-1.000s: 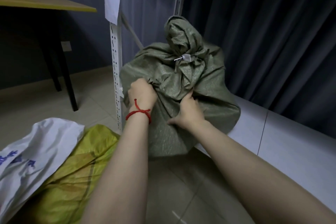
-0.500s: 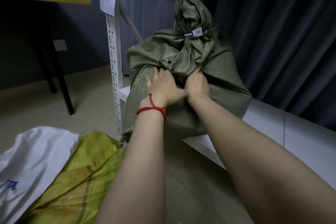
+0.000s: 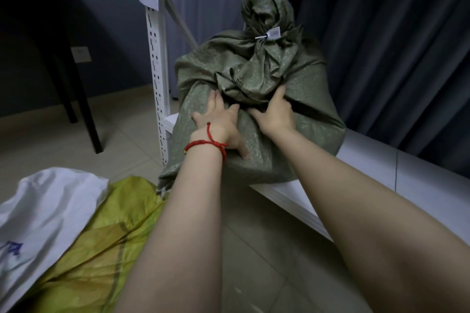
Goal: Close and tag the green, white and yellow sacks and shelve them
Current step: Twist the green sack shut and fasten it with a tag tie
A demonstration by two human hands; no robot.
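Head view: green sack (image 3: 312, 109) sits tied on the bottom shelf (image 3: 381, 168), tag (image 3: 273, 32) at its neck. Left grip (image 3: 218, 122) lies spread flat, pushing its front; right grip (image 3: 276, 114) curls into a fold, likely steering it deeper. The other 2, white sack (image 3: 50, 206) and yellow sack (image 3: 101, 236), lie on the floor.

Olive-green sack (image 3: 256, 140) — red wrist string (image 3: 203, 143)

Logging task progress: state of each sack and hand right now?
green sack: tied shut, tagged, upright on shelf.
white sack: lying on floor, no tag visible.
yellow sack: lying on floor, no tag visible.
left hand: fingers spread, pressing green sack.
right hand: on green sack, fingertips hidden.
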